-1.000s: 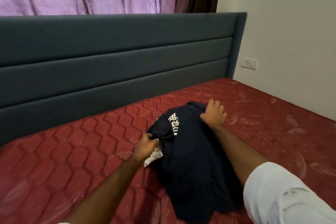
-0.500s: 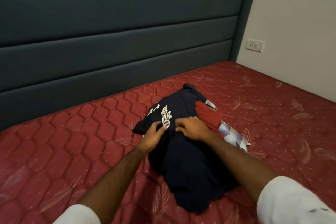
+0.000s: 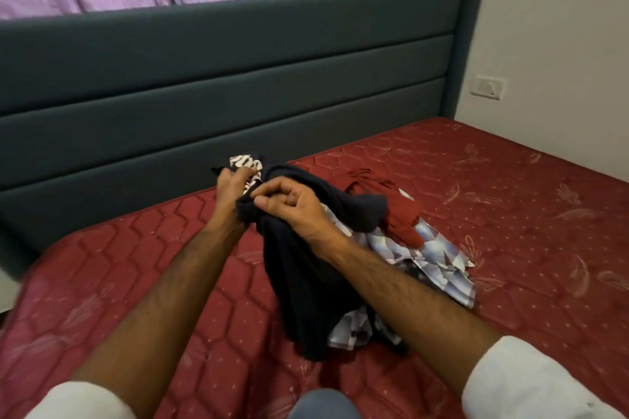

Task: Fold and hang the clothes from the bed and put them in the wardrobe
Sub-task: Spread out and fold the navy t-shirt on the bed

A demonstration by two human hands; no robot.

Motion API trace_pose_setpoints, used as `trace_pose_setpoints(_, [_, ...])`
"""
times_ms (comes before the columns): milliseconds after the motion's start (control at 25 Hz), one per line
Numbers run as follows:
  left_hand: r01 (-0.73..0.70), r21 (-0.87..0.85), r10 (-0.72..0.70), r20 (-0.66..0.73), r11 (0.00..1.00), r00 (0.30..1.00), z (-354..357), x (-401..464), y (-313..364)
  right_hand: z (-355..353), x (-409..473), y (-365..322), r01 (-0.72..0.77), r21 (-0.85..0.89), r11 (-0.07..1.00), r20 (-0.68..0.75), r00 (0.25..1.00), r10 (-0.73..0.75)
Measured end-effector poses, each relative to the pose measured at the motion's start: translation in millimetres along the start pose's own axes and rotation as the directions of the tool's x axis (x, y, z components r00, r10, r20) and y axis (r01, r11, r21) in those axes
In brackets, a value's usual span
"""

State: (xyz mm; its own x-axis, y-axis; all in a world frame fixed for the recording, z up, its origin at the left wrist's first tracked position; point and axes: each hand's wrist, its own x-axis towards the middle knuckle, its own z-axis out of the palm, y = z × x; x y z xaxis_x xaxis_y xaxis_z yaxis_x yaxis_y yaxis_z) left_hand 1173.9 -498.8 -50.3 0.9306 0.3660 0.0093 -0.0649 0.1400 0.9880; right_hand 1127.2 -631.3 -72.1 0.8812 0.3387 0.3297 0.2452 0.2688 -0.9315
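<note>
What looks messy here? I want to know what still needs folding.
The checked shirt and red garment lie crumpled in a heap on the mattress; both hands grip the bunched navy T-shirt.

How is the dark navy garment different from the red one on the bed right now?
The dark navy garment is gripped by both the left hand and the right hand; the red garment lies untouched. The navy one carries white print near the top; the red one looks plain. The navy one hangs long toward the camera; the red one shows as a smaller crumpled heap. Both overlap the checked shirt on the mattress.
</note>
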Motion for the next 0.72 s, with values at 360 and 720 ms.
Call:
trace_pose_setpoints(360, [-0.377,-0.180,0.314,-0.300,0.909,0.901,-173,-47,103,102,-9,61,-0.201,-0.361,0.911,0.253,0.919,0.303])
trace_pose_setpoints(720, [0.210,0.756,0.067,-0.317,0.620,0.946,-434,-152,-6,133,20,100,0.094,-0.991,0.090,0.130,0.784,0.607])
